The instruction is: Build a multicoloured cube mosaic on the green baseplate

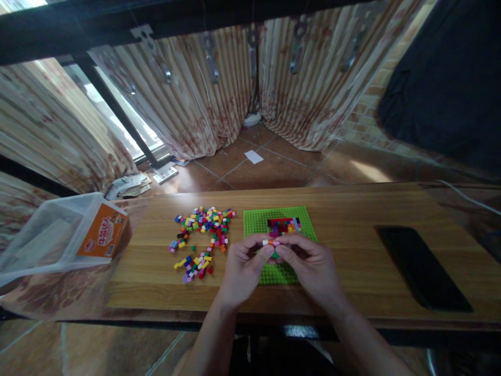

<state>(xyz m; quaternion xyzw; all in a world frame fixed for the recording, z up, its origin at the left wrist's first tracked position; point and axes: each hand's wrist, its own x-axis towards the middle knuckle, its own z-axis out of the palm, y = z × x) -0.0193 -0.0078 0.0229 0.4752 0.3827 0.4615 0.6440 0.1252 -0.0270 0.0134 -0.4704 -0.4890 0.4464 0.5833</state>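
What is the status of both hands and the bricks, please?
Left hand and right hand pinching small bricks. Green baseplate below, carrying multicoloured brickwork. Hands hiding part of baseplate.

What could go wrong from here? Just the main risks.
1. The small bricks pinched between the left hand and right hand might slip from the fingertips.
2. Both hands are close to the built section on the green baseplate; a knuckle could bump it.
3. Loose bricks lie left of the left hand; a careless sweep may scatter them.
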